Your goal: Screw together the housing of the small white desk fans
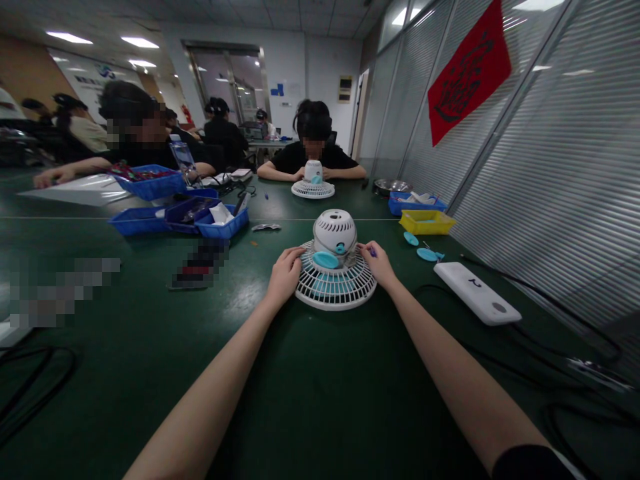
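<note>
A small white fan [335,230] lies face down on the green table, with its motor housing upward and its round grille [335,300] beneath. Light-blue blades show through the slats, and a light-blue disc [325,260] sits at the front of the housing. My left hand [286,272] grips the grille's left edge, its fingertips resting on top. On the right side, my right hand [379,264] is closed at the edge of the grille. A small purple thing [373,251] shows between its fingers; its kind is too small to tell.
Blue bins [224,223] with parts stand at the left, a yellow bin [427,222] at the right. Light-blue pieces [427,255] and a white power bank-like box [477,293] with black cables lie nearby. Across the table a person [313,150] sits behind another fan [313,190].
</note>
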`<state>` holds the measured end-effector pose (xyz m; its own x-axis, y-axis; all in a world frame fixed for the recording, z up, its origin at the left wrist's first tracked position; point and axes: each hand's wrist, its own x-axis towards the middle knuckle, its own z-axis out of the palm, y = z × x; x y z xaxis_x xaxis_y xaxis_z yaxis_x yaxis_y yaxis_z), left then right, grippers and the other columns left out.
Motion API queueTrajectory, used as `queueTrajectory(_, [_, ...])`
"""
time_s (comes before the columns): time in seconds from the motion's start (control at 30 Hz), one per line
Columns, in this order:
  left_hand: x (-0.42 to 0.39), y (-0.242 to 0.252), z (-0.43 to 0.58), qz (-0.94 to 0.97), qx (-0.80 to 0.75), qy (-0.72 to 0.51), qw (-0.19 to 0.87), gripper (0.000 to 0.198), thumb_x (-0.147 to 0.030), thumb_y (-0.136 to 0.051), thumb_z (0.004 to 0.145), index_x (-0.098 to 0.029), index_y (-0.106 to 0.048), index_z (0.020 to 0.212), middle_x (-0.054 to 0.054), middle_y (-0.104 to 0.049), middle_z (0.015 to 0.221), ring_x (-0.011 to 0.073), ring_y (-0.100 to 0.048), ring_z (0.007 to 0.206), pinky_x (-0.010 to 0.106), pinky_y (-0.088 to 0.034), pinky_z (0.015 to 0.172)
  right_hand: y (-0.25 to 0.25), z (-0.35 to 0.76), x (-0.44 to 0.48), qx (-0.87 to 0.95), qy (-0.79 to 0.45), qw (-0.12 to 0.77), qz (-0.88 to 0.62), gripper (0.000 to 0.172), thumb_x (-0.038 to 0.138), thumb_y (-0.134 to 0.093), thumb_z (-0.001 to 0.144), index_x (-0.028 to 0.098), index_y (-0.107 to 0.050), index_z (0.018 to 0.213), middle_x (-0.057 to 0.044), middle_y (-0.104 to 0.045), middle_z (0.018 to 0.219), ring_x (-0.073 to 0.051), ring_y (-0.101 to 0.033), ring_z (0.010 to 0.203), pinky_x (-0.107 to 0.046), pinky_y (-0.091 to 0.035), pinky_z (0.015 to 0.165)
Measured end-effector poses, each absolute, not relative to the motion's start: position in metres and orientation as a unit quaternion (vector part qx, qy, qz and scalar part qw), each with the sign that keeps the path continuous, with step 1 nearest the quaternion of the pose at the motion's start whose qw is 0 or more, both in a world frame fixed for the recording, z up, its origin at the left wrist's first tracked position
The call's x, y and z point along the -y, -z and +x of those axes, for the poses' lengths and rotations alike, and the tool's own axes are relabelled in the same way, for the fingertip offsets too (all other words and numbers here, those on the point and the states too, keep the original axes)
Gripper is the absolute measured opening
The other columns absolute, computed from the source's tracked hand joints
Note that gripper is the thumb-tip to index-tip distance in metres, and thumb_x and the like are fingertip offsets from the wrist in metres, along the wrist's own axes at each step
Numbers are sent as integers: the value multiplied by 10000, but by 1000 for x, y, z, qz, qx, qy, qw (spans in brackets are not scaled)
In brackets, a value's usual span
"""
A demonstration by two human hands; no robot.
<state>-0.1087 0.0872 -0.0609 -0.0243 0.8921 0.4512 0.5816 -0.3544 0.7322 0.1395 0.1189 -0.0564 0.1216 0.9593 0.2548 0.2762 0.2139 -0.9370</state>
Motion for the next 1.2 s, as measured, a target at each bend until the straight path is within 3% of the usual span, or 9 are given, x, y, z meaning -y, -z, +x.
queueTrajectory(1.2, [-86, 60, -109, 677, -539, -472, 170, 387, -194, -396, 864, -212, -732, 1055, 59, -687, 1211, 203, -625, 1179, 386, -427, 1131, 53, 138, -117, 576, -328, 521, -538, 168, 237, -561, 828, 243, -488, 677, -43, -744, 1024, -223, -651, 1099, -423, -464, 1005])
